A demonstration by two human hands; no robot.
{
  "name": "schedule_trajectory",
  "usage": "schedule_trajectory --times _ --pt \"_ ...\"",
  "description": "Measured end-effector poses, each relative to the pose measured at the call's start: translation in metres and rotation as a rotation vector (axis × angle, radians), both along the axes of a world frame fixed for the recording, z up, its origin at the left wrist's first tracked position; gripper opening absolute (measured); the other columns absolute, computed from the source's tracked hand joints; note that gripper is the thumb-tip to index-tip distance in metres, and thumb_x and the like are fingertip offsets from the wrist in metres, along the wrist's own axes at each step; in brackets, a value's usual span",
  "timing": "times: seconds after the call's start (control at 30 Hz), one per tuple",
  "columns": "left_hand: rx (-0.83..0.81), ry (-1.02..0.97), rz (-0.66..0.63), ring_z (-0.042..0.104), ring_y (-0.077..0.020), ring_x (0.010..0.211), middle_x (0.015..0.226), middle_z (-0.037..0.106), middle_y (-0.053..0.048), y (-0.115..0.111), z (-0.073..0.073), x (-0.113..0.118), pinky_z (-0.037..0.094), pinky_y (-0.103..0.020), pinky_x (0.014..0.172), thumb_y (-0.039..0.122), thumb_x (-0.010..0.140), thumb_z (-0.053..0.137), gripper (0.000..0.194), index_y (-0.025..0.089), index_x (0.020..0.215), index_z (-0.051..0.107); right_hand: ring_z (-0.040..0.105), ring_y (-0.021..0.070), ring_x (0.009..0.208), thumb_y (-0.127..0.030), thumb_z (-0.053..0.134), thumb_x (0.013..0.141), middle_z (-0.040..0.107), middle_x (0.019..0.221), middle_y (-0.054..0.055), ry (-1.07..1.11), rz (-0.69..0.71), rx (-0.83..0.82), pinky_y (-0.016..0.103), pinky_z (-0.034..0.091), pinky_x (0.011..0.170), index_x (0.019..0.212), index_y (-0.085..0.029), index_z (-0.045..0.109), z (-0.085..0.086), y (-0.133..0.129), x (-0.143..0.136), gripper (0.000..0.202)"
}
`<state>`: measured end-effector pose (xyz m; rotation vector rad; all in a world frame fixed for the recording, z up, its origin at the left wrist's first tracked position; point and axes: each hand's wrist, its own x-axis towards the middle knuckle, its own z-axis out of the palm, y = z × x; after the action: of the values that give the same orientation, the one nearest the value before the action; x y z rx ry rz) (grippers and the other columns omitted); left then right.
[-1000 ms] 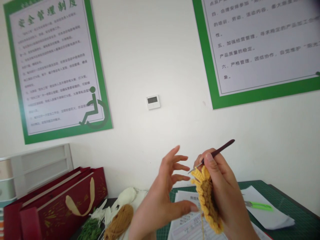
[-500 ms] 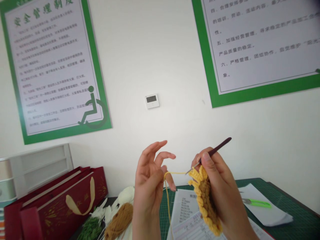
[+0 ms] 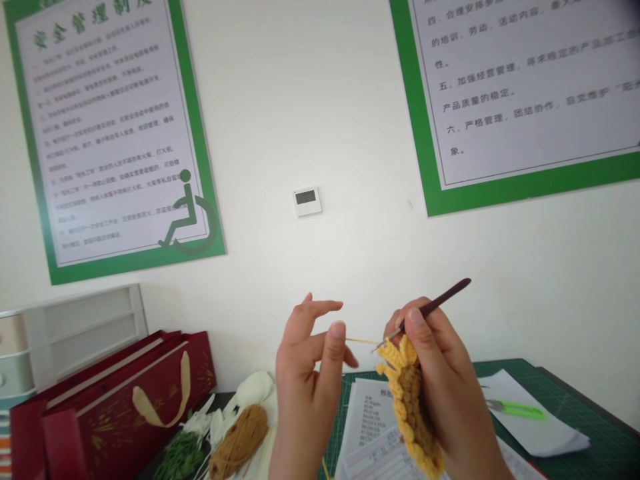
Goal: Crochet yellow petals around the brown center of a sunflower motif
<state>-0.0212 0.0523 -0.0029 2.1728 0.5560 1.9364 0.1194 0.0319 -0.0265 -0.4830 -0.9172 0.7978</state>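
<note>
My right hand (image 3: pixel 443 373) grips a crochet hook (image 3: pixel 445 298) with a dark handle, together with a crocheted flower (image 3: pixel 407 407) that has a brown centre and yellow petals. The hook's metal tip lies beside the flower's upper petals. A strand of yellow yarn (image 3: pixel 363 341) runs taut from there to my left hand (image 3: pixel 315 373), which pinches it between thumb and finger while other fingers stay raised. More of the yarn hangs below, by the left wrist; the part between is hidden behind the hand.
A green cutting mat (image 3: pixel 575 427) carries printed sheets (image 3: pixel 367 413), white paper (image 3: pixel 540 427) and a green utility knife (image 3: pixel 520 408). Left of the hands lie a brown yarn skein (image 3: pixel 240 440), green yarn (image 3: pixel 183 453), white yarn (image 3: pixel 255 387) and dark red gift bags (image 3: pixel 120 407).
My left hand has turned so its thumb points up, drawing the yarn straight toward the flower. The hanging strand has gone mostly behind the hand. My right hand keeps its grip.
</note>
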Motion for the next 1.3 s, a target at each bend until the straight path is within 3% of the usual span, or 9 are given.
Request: schedule_trajectory --times 0.07,0.13,0.23,0.3,0.4,0.53,0.77,1.03,1.3 --pt "-0.057 0.048 -0.033 0.069 -0.0249 0.107 0.104 0.079 -0.008 -0.004 0.000 0.003 0.038 -0.049 0.117 0.027 0.102 0.057 0.029 0.026 0.093 0.084 0.051 0.0119 0.063 -0.058 0.067 0.090 0.056 0.073 -0.002 -0.003 -0.001 -0.002 0.021 0.046 0.055 0.079 -0.023 0.060 0.000 0.000 0.000 0.037" --pt "-0.170 0.030 -0.158 0.072 -0.0215 0.099 0.100 0.079 -0.005 -0.009 -0.001 0.007 0.054 -0.039 0.099 0.029 0.101 0.061 0.024 0.029 0.116 0.079 0.051 0.0121 0.062 -0.059 0.068 0.089 0.056 0.073 -0.003 -0.002 -0.013 -0.017 0.021 0.046 0.055 0.081 -0.024 0.060 -0.001 0.000 0.000 0.037" --pt "-0.370 -0.107 -0.409 0.071 -0.0166 0.092 0.095 0.076 -0.002 -0.016 -0.003 0.014 0.057 -0.025 0.084 0.025 0.090 0.077 0.033 0.031 0.122 0.076 0.051 0.0118 0.060 -0.060 0.067 0.089 0.055 0.071 -0.003 -0.005 -0.001 -0.033 0.020 0.045 0.052 0.081 -0.024 0.060 -0.001 -0.001 0.000 0.038" --pt "-0.404 -0.174 -0.469 0.069 -0.0149 0.089 0.090 0.073 -0.002 -0.018 -0.005 0.018 0.056 -0.023 0.083 0.019 0.083 0.084 0.040 0.030 0.121 0.077 0.051 0.0117 0.060 -0.061 0.067 0.088 0.055 0.071 -0.003 -0.012 -0.012 -0.031 0.020 0.045 0.051 0.080 -0.024 0.060 0.000 -0.003 0.000 0.039" --pt "-0.385 -0.228 -0.458 0.067 -0.0128 0.084 0.086 0.071 -0.001 -0.020 -0.006 0.022 0.055 -0.020 0.078 0.015 0.081 0.085 0.041 0.029 0.119 0.078 0.052 0.0121 0.061 -0.063 0.068 0.087 0.057 0.072 -0.002 -0.023 -0.055 -0.029 0.020 0.046 0.052 0.079 -0.024 0.060 0.002 -0.004 0.000 0.040" --pt "-0.476 -0.287 -0.491 0.065 -0.0108 0.077 0.081 0.070 -0.001 -0.024 -0.002 0.026 0.053 -0.018 0.071 0.013 0.079 0.086 0.037 0.026 0.113 0.080 0.051 0.0118 0.060 -0.062 0.066 0.088 0.056 0.070 -0.002 -0.034 -0.043 -0.034 0.020 0.045 0.052 0.080 -0.024 0.060 0.003 -0.003 0.000 0.040" --pt "-0.501 -0.335 -0.468 0.065 -0.0120 0.078 0.081 0.071 -0.002 -0.029 0.001 0.028 0.053 -0.019 0.071 0.013 0.075 0.087 0.034 0.023 0.107 0.080 0.051 0.0100 0.057 -0.059 0.068 0.089 0.055 0.067 -0.004 -0.001 0.008 -0.019 0.018 0.044 0.051 0.078 -0.023 0.060 0.004 -0.004 0.001 0.038" --pt "-0.477 -0.335 -0.518 0.063 -0.0099 0.077 0.082 0.068 0.001 -0.030 0.000 0.032 0.053 -0.018 0.072 0.014 0.082 0.083 0.040 0.025 0.118 0.073 0.051 0.0110 0.056 -0.058 0.069 0.088 0.054 0.066 -0.004 -0.001 0.021 -0.027 0.019 0.044 0.050 0.076 -0.023 0.060 0.007 -0.007 0.000 0.039" --pt "-0.435 -0.313 -0.466 0.066 -0.0110 0.078 0.086 0.071 0.000 -0.031 -0.001 0.031 0.056 -0.020 0.073 0.013 0.083 0.082 0.047 0.026 0.126 0.069 0.050 0.0103 0.058 -0.057 0.069 0.088 0.054 0.069 -0.004 0.013 0.031 -0.026 0.018 0.044 0.051 0.078 -0.023 0.061 0.005 -0.006 -0.001 0.037"
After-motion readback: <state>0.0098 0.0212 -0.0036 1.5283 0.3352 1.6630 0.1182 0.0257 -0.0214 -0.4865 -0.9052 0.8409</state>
